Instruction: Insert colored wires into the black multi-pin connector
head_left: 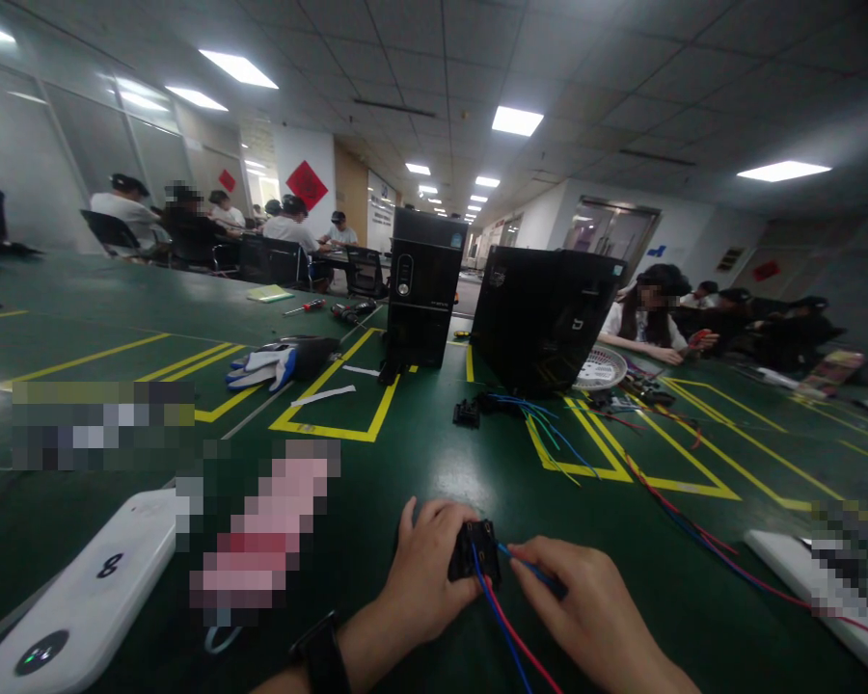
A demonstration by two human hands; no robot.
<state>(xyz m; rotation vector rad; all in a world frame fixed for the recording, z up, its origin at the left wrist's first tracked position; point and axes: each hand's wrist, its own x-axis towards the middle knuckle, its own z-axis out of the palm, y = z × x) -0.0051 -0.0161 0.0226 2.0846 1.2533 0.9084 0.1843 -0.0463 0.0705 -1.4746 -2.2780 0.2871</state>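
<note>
My left hand [434, 559] is closed round a small black block-shaped electrical part [481, 551], thumb along its near side and fingers over its far side. A blue wire [502, 631] and a red wire [525, 636] run from the block toward me over the green table. At the block's right side, my right hand [583, 593] pinches a thin blue piece [504, 548] that looks like a wire. Its tip is at or touching the block; I cannot tell whether it is inside. Part of it is hidden by the fingers.
Two black computer cases [425, 289] stand ahead. Another black part [467, 413] and loose blue and green wires [550, 429] lie before them. Gloves [264, 366] and a white device [94, 588] are at left. Red and blue wires cross at right. A person [655, 308] sits far right.
</note>
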